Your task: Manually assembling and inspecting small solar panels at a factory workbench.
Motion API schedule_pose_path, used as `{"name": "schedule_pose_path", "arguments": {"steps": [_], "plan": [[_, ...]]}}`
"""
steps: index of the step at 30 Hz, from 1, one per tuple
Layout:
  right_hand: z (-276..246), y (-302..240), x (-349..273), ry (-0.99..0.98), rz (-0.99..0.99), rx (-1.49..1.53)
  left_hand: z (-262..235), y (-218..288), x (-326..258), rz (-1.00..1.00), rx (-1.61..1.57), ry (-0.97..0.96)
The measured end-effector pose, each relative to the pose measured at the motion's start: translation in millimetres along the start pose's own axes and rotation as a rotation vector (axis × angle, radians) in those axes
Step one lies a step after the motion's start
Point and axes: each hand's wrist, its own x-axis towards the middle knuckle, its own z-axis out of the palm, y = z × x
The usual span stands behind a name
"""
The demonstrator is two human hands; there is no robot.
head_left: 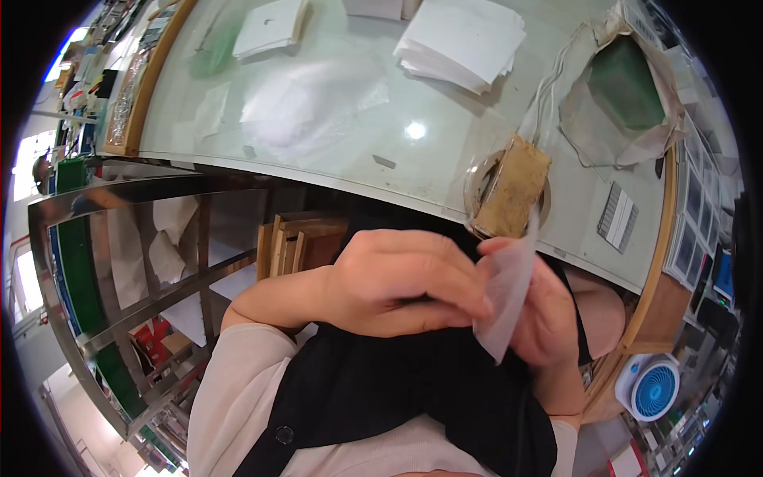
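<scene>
A thin, translucent whitish sheet or small bag point(509, 298) stands on edge between my hands, over my lap in front of the table. My left hand point(397, 278) has its fingers bent and pressed together, with the fingertips at the sheet's left side. On the other side, my right hand point(548, 306) curls round the sheet and grips it; part of the hand lies behind it. Just beyond the sheet, at the table's front edge, a worn tan block point(514, 187) rests on a round ring-shaped item point(475, 191).
The pale table point(318, 163) carries clear plastic film point(306, 103), a stack of white sheets point(461, 44) and a smaller stack point(270, 25). At right are an open paper bag with green inside point(628, 83), cables point(544, 95) and a striped grey card point(617, 217). A metal rack point(151, 314) stands left.
</scene>
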Motion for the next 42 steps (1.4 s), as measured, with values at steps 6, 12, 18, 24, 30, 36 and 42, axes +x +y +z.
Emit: {"name": "schedule_pose_path", "arguments": {"steps": [6,12,18,24,30,36,42], "plan": [[-19,-27,-15,0.174,-0.261,-0.291,5,-28,-10,0.127,0.190,-0.003],[-38,-51,30,0.526,-0.728,-1.109,1,-65,-5,0.088,0.627,0.181],[-42,-49,37,0.582,-0.673,-1.280,2,-81,-8,0.011,0.635,0.222],[-43,-51,39,0.569,-0.685,-1.278,-2,-83,-4,0.148,0.704,0.190],[-44,-49,45,0.623,-0.762,-1.344,-1,-86,-4,0.136,0.709,0.193],[-44,-50,43,0.656,-0.779,-1.474,-8,-77,-4,0.042,0.617,0.062],[-53,-52,44,0.564,-0.679,-1.123,-1,-67,-12,-0.343,0.289,0.181]]}}
